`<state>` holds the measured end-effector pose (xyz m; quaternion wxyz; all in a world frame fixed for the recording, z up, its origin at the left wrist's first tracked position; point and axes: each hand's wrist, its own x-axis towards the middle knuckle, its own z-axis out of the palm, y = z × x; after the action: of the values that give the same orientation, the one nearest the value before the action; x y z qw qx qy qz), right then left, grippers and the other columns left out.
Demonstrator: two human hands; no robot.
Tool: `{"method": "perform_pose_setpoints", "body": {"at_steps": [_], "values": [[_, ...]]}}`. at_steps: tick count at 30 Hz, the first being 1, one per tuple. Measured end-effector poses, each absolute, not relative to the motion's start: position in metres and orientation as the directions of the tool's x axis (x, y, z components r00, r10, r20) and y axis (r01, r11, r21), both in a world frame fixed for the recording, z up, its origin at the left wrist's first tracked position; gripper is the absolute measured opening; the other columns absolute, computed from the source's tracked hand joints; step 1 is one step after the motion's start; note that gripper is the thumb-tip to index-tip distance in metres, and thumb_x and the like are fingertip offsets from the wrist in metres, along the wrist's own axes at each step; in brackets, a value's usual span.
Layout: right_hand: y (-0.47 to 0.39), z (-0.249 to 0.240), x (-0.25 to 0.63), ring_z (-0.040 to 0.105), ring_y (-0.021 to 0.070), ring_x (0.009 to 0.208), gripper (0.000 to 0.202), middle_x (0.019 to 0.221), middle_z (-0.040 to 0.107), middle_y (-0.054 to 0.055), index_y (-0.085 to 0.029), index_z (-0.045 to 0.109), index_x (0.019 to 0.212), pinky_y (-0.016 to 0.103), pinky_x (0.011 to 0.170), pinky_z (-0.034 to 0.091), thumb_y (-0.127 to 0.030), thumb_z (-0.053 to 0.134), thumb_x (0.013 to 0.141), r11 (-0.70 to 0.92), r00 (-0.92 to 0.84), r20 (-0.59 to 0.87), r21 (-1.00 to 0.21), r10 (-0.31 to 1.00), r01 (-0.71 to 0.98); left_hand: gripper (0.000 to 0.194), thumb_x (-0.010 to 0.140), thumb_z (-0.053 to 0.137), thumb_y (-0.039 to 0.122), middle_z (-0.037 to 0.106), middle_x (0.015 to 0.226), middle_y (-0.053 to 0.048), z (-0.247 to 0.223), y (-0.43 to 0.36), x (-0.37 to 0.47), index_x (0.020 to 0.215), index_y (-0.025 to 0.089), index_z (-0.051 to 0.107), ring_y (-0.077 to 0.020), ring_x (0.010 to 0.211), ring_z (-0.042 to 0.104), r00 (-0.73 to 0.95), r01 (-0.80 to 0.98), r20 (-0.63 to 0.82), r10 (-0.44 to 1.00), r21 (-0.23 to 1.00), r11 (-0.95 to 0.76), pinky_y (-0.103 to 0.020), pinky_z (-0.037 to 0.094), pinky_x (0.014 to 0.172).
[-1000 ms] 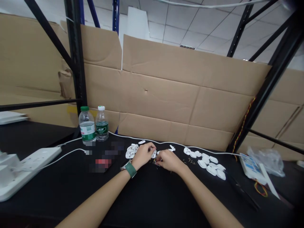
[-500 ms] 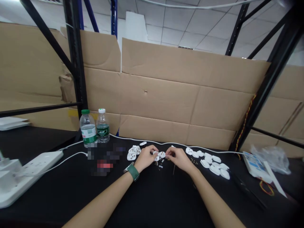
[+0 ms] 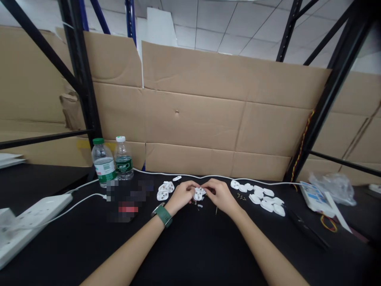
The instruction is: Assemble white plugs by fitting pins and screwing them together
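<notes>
My left hand [image 3: 182,195], with a green-strapped watch [image 3: 163,215] on its wrist, pinches a small white plastic plug or socket piece [image 3: 198,194] with dark holes in it. From the other side, the fingertips of my right hand [image 3: 219,194] are drawn together at the edge of this piece. What they grip is hidden. A thin rod [image 3: 216,210] shows below the right palm; I cannot tell if it is held. Tiny loose bits [image 3: 200,206] lie just below the white piece. Similar holed white pieces [image 3: 164,191] are grouped left of my left hand.
Several white covers [image 3: 266,201] and small brass-coloured parts [image 3: 241,196] lie to the right. Beyond them are a dark long tool [image 3: 306,228] and a white-blue box [image 3: 317,200]. Two bottles [image 3: 103,165] and a power strip [image 3: 35,222] stand left. Cardboard [image 3: 193,119] walls the back.
My hands have come closer together, the right one moving left to the white piece. The holed piece now faces up more plainly between them. The whole view has shifted slightly.
</notes>
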<state>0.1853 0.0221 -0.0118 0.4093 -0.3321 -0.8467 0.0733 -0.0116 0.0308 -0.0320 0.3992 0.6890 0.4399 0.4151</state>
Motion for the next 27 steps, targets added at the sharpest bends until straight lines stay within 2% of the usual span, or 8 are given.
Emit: {"method": "perform_pose_setpoints", "body": {"at_steps": [5,9,13,27], "values": [[0.0248,-0.015,0.1844,0.068,0.0157,0.081,0.018,0.092,0.074,0.002,-0.023,0.07,0.102,0.024,0.068,0.048,-0.014,0.06,0.089,0.742,-0.412,0.624,-0.485,0.664,0.462,0.029,0.079,0.057,0.028,0.072,0.092,-0.008,-0.0335,0.03,-0.0098,0.104,0.016,0.067,-0.0157,0.065,0.065,0.302,0.287,0.236,0.924,0.901,-0.324,-0.021,0.048,0.047],[0.026,-0.0161,0.1852,0.068,0.0152,0.079,0.014,0.088,0.074,0.0,-0.023,0.073,0.092,0.025,0.074,0.048,-0.015,0.062,0.089,0.757,-0.441,0.623,-0.449,0.646,0.475,0.03,0.08,0.059,0.03,0.073,0.096,-0.008,-0.0349,0.0279,-0.0082,0.107,0.017,0.065,-0.0153,0.067,0.066,0.331,0.256,0.249,0.91,0.904,-0.341,-0.022,0.051,0.051],[0.0279,-0.0181,0.1857,0.066,0.0174,0.084,0.013,0.089,0.073,0.002,-0.023,0.074,0.089,0.028,0.079,0.048,-0.015,0.064,0.088,0.754,-0.428,0.64,-0.406,0.638,0.516,0.033,0.081,0.063,0.035,0.072,0.094,-0.009,-0.0348,0.0253,-0.0068,0.109,0.016,0.063,-0.016,0.069,0.066,0.338,0.23,0.252,0.907,0.912,-0.34,-0.023,0.053,0.053],[0.0285,-0.0207,0.1838,0.064,0.0178,0.084,0.013,0.086,0.072,0.002,-0.023,0.075,0.088,0.03,0.08,0.047,-0.015,0.065,0.088,0.751,-0.438,0.621,-0.434,0.649,0.498,0.031,0.083,0.062,0.033,0.072,0.089,-0.007,-0.0353,0.0247,-0.0065,0.109,0.017,0.061,-0.014,0.064,0.065,0.36,0.241,0.287,0.888,0.89,-0.386,-0.021,0.048,0.053]]}}
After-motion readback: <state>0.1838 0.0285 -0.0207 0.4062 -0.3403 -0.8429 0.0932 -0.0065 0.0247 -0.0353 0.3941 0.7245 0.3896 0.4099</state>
